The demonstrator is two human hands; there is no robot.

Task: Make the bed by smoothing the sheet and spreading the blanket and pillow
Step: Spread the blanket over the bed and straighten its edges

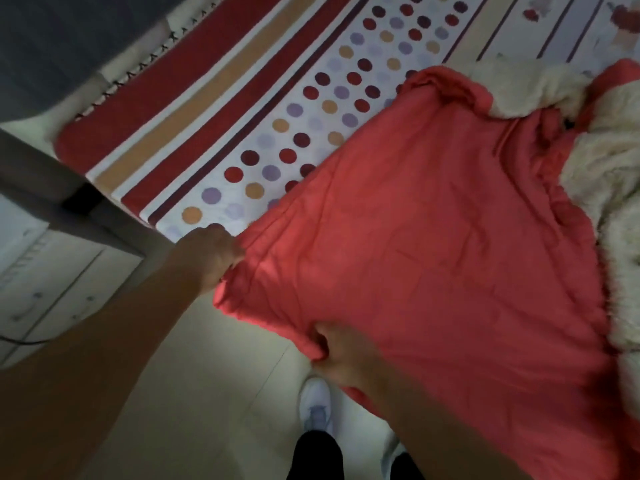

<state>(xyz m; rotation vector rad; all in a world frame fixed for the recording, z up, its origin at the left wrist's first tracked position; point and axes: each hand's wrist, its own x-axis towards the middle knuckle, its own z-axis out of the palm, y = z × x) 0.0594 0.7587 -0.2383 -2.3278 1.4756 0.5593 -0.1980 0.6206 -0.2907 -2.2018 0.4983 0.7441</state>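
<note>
head view: left hand point(211, 256) and right hand point(341, 355) grip blanket point(433, 237).

The blanket point(433, 254) ran off the right and bottom edges, covering part of the sheet point(242, 109). Its folds hid the fingertips of the left hand point(211, 258) and right hand point(341, 355).

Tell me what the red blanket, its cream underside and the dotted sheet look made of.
Blanket: smooth matte woven cloth, perhaps cotton or microfibre; soft creases.
Underside: fluffy fleece or sherpa, by its tufted pile.
Sheet: thin printed fabric, cotton-like, flat and matte.
</note>
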